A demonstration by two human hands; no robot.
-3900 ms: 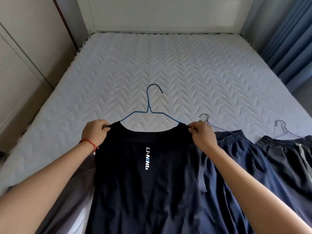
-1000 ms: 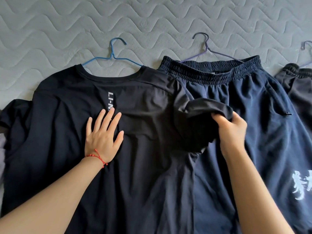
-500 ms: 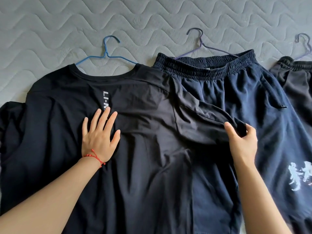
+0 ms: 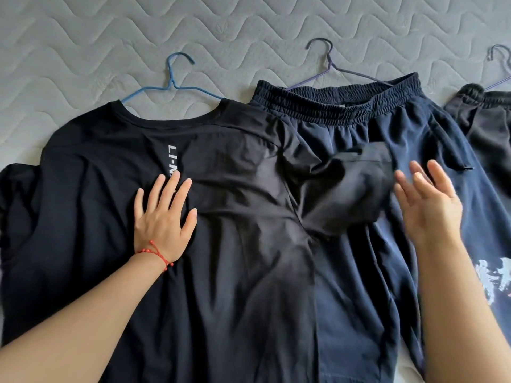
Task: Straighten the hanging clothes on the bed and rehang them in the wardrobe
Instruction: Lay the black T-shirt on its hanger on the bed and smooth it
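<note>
On the grey quilted bed (image 4: 83, 51), at the left, lies a black short-sleeved T-shirt with white lettering down its back (image 4: 96, 217), spread flat and threaded on a thin blue wire hanger (image 4: 172, 87) whose hook points away up the mattress. The left hand (image 4: 163, 217), with a red bead cord at the wrist, rests flat on the shirt just below the lettering, fingers straight and spread, pressing the cloth and gripping nothing.

Further right, the shirt's right sleeve (image 4: 345, 189) sits rumpled and puffed up, lying over the neighbouring navy shorts with an elastic waistband (image 4: 359, 272), which hang on a purple wire hanger (image 4: 330, 64). The right hand (image 4: 431, 205) is just beside the sleeve's cuff, fingers extended and loosely apart; it holds nothing, and it looks blurred. At the far right edge a second pair of dark shorts (image 4: 486, 128) lies on another thin wire hanger (image 4: 502, 59).

The shirt appears light, thin and limp, so it should slide and crease easily rather than keep a shape; smoothing with flat palms suits it. The sleeve is probably best taken at its hem and drawn outward. For carrying, the hanger's hook is likely the surest hold, since the wire is stiff and the cloth would slip.
</note>
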